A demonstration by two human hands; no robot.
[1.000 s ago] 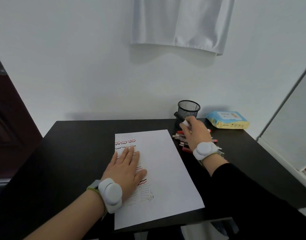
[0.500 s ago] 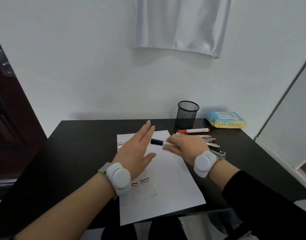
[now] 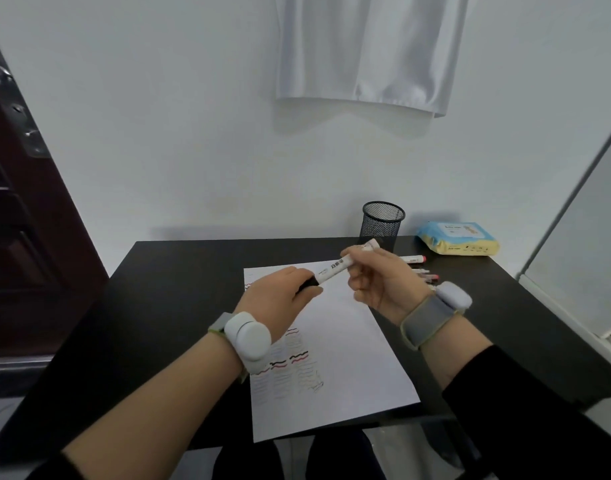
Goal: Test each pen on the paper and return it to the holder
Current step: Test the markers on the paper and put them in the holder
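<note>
Marker point(image 3: 333, 270) held in the air over the top of the paper point(image 3: 345, 341), white barrel with black print, black cap end toward the left. Right hand point(image 3: 380, 285) has fingers curled round the barrel's rear half; left hand point(image 3: 279, 299) is wrapped on the black cap point(image 3: 309, 284), so both hands are clamped on the one marker. Looks like the uncapping step, test stroke not yet made. Handling guess: light, stiff plastic, smooth barrel that could slip, cap likely a snap fit needing a straight pull along the axis; best hold is mid-barrel with the right, cap only with the left, and keep the tip off the fingers once it is bare. Paper lies flat on the black table point(image 3: 179, 306), with wavy test lines in red and black down its left side. Loose pens point(image 3: 413, 259) lie on the table right of the paper, near the mesh holder point(image 3: 382, 221), which stands upright at the back edge; whether it holds anything I cannot tell. Tissue pack point(image 3: 458, 239) sits further right. Versus half a second ago: the left hand was flat and open above the sheet, now it grips the cap; the right has turned palm-up and lifted the marker higher, tilted up to the right; the pens by the holder look unmoved.
</note>
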